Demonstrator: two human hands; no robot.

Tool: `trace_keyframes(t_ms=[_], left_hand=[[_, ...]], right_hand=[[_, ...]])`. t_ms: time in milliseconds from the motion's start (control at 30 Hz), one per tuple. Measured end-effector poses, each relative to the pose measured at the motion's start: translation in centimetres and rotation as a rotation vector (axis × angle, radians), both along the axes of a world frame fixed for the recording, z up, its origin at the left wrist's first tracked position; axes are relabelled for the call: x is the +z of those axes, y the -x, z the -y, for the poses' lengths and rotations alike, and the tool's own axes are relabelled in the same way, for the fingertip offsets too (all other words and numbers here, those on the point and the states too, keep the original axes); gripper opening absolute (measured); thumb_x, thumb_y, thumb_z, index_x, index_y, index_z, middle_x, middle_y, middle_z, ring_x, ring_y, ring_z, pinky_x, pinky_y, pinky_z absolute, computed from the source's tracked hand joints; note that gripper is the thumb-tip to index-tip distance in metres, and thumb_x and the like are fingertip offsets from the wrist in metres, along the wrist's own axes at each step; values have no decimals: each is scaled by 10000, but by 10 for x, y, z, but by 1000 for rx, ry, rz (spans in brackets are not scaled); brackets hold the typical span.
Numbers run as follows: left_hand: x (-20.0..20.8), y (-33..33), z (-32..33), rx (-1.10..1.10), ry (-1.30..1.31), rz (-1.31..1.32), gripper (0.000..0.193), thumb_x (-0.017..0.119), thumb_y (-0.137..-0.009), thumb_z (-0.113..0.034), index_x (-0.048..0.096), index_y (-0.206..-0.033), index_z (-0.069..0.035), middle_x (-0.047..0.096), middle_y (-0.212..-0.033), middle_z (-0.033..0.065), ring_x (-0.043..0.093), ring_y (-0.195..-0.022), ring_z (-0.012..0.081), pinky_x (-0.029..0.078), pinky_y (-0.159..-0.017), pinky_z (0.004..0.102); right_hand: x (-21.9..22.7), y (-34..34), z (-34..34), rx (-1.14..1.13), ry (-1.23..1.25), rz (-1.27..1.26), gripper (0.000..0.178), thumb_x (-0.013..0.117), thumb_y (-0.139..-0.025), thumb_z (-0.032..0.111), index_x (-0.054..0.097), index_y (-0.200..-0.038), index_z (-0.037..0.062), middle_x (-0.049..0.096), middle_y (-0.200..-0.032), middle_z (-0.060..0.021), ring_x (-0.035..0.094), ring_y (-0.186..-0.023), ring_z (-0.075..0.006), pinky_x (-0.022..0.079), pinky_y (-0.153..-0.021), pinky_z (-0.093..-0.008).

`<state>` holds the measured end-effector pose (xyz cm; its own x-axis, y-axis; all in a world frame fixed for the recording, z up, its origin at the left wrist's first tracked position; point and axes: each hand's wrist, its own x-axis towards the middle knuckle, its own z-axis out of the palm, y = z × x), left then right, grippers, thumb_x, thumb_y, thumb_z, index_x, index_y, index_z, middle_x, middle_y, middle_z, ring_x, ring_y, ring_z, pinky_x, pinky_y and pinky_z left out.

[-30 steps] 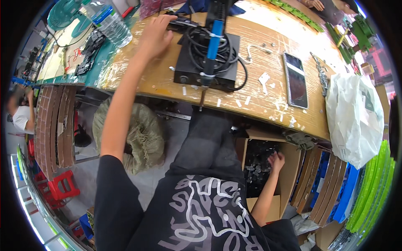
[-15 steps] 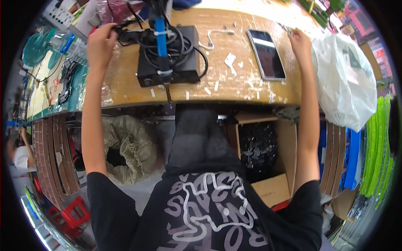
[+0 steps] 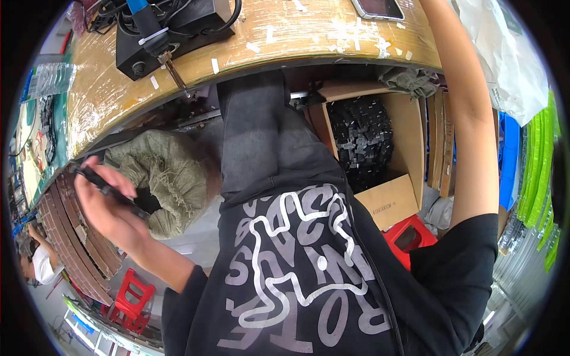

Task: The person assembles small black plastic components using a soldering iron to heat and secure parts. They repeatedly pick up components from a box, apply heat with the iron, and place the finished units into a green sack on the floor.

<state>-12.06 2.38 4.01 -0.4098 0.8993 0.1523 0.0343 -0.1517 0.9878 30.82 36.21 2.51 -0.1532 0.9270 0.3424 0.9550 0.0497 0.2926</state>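
Black and thin, a part (image 3: 108,188) sits in the left hand (image 3: 113,207), fingers curled around it. I see it off the table's (image 3: 89,113) near left edge, by a green sack (image 3: 178,169). A black box (image 3: 196,21) stands at the front edge. Next, a carton (image 3: 411,139) holds dark bits (image 3: 362,133) below that edge. The right arm (image 3: 469,101) passes the front right corner; its hand is out of sight, so I cannot tell what it holds.

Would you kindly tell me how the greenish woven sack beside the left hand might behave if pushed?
Pushed by the left hand, the woven sack would probably give and fold, as its cloth is creased and frayed. Its coarse, dull weave seems unlikely to be slippery. Its weight is hard to judge, since the opening looks dark.
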Motion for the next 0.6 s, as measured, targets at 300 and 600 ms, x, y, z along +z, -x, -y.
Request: trace_keyframes(t_ms=[300, 600], left_hand=[[-36, -70, 45, -454, 355, 567, 597, 478, -765, -454, 367, -1110, 20, 354, -693, 29, 353, -501, 91, 317, -395, 204], [-46, -103, 24, -847, 455, 1071, 574, 465, -788, -383, 332, -1144, 48, 370, -724, 36, 392, -549, 86, 366, -438, 199]], right_hand=[[-6, 24, 9, 419, -338, -334, 98, 511, -651, 27, 583, -717, 13, 563, -753, -199, 542, -699, -343, 439, -654, -375], [8, -10, 66, 169, -194, -750, 132, 532, -661, 14, 617, -762, 22, 609, -788, -165, 590, -732, -267, 457, -667, -341]])
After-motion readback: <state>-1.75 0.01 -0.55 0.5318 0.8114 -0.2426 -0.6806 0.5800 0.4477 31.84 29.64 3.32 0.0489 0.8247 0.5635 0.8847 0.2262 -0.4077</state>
